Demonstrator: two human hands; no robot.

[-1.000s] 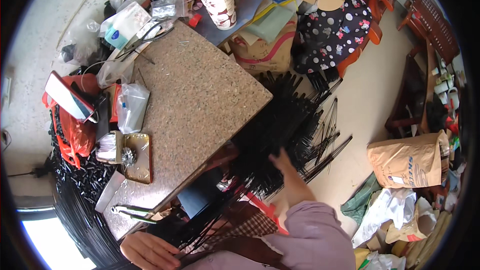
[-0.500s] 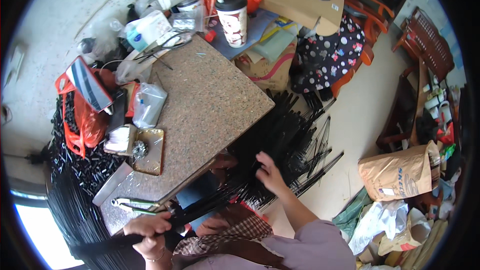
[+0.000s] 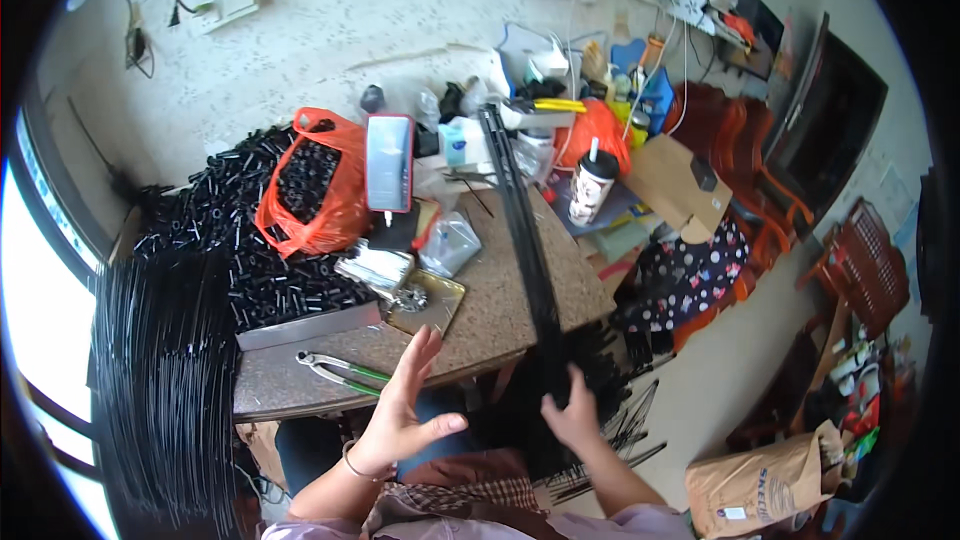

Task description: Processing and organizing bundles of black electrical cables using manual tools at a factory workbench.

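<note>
A long bundle of thin black rods [image 3: 527, 250] slants over the granite tabletop, its far end above the clutter at the back. Its near end comes down beside my right hand [image 3: 573, 415], which is slightly blurred. The thumb and a finger there stand apart, and no grip round the rods shows. My left hand [image 3: 402, 415] is raised at the front table edge, left of the bundle, fingers stretched and thumb spread, holding nothing. Green-handled pincers [image 3: 340, 373] lie on the table beyond it. More black rods [image 3: 600, 370] are heaped below the table's right edge.
A thick sheaf of black rods [image 3: 165, 390] hangs at the left table end. Behind it are heaped short black tubes [image 3: 210, 205] and a red bag [image 3: 345, 195]. A small tray [image 3: 440, 312] and a lidded cup [image 3: 592, 187] stand farther right. A paper sack [image 3: 755, 490] is at lower right.
My left hand has let go of the rod bundle and opened. The bundle has swung from low left to a lengthwise slant over the table. The view has shifted toward the wall.
</note>
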